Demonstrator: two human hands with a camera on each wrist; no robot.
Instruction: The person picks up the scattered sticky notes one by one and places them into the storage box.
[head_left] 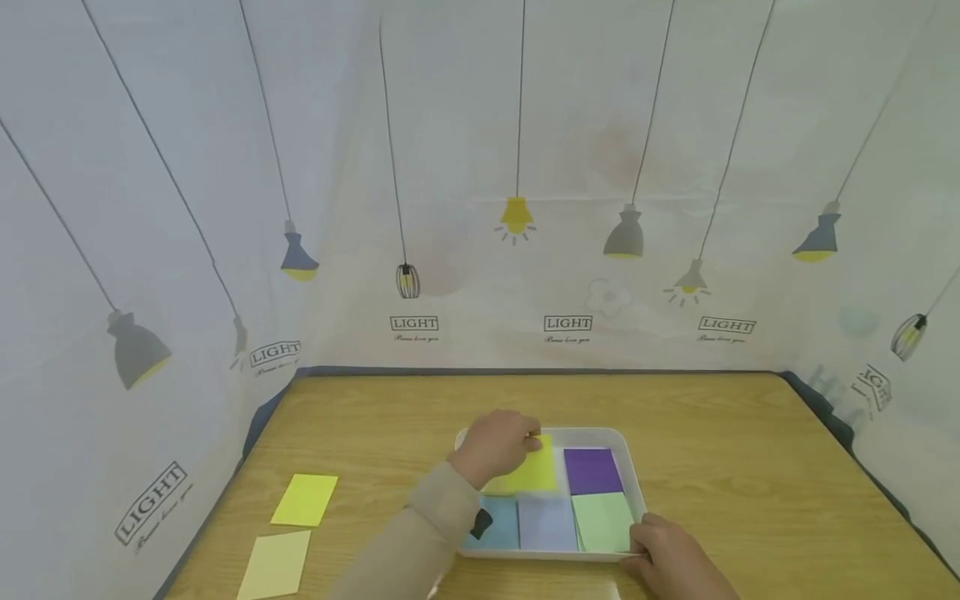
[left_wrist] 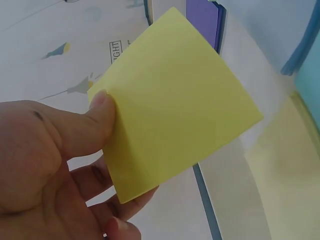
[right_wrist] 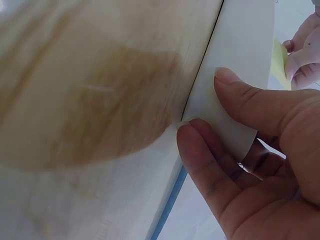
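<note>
My left hand (head_left: 495, 450) is over the back left of a white tray (head_left: 555, 556). It pinches a yellow sticky note pad (left_wrist: 175, 105) by one edge, thumb on the face and fingers behind, as the left wrist view shows. The pad is raised and tilted in that view. My right hand (head_left: 670, 552) holds the tray's front right corner, with thumb and fingers on either side of the rim (right_wrist: 242, 45) in the right wrist view. Inside the tray lie a purple pad (head_left: 592, 472), a pale green pad (head_left: 603, 522), a lavender pad (head_left: 547, 523) and a blue pad (head_left: 504, 518).
A bright yellow pad (head_left: 304, 500) and a pale yellow pad (head_left: 275, 564) lie on the wooden table (head_left: 750, 450) left of the tray. White sheeting (head_left: 480, 125) printed with lamps stands round the table's back and sides.
</note>
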